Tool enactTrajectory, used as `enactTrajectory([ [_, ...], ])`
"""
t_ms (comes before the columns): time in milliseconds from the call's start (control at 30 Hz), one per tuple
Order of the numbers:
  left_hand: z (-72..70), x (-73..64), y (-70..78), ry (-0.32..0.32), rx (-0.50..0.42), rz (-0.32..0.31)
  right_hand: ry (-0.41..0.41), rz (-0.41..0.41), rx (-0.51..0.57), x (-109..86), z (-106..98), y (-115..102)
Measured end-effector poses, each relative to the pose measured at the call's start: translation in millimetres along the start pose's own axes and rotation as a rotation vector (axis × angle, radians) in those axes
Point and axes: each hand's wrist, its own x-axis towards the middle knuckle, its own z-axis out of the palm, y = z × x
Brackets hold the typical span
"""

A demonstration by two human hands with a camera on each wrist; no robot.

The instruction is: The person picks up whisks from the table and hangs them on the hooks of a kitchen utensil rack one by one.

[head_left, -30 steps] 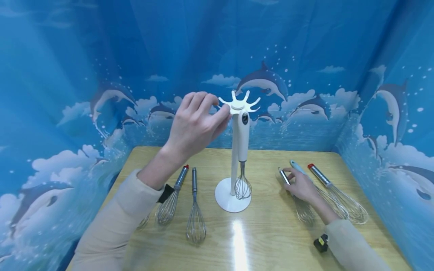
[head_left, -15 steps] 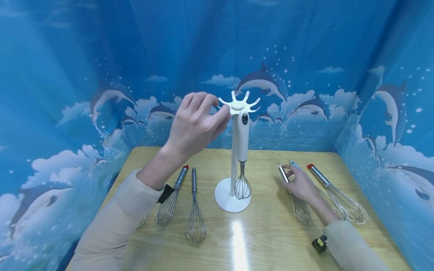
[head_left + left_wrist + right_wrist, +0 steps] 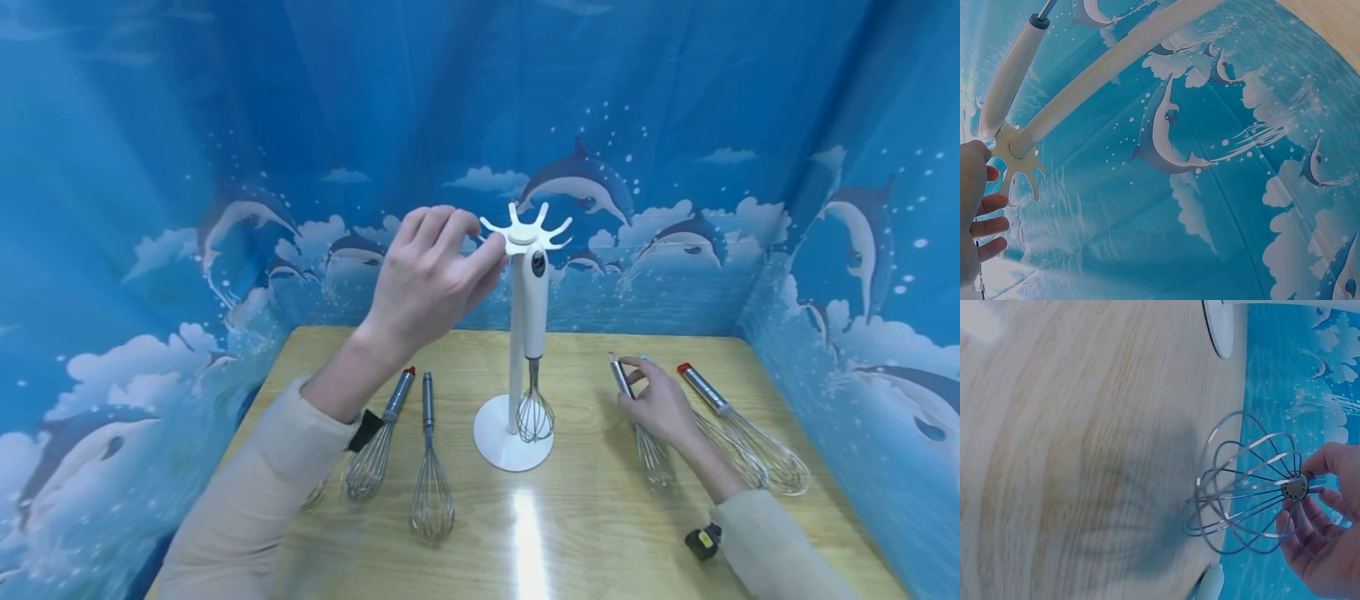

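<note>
A white stand [image 3: 517, 333] with a round base and a pronged top rises from the middle of the table. On one prong hangs a small whisk with a white handle [image 3: 536, 312], its wire end down. At the stand's top left, my left hand [image 3: 427, 283] pinches a prong between thumb and forefinger; the other fingers are loosely bent in the left wrist view. My right hand [image 3: 660, 404] grips a metal-handled whisk [image 3: 621, 377] by its handle, on the right side. In the right wrist view the wire loops [image 3: 1241, 487] hang above the table with a shadow beside them.
Right of my right hand lies a red-tipped whisk [image 3: 705, 390], with a light-blue-handled whisk [image 3: 1211, 581] near it. On the left lie another red-tipped whisk [image 3: 400, 396], a plain metal whisk [image 3: 431, 492] and a partly hidden one. Dolphin-print curtains [image 3: 300, 100] enclose the wooden table [image 3: 585, 533].
My right hand has lifted the metal-handled whisk a little and shifted it slightly left. My left hand has stayed at the stand's top.
</note>
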Motion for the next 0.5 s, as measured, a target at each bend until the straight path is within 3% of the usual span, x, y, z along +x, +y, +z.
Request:
enactTrajectory([
  [500, -0.8, -0.5, -0.1, -0.001, -0.004, 0.001, 0.057, -0.065, 0.009, -7.8, -4, -26],
])
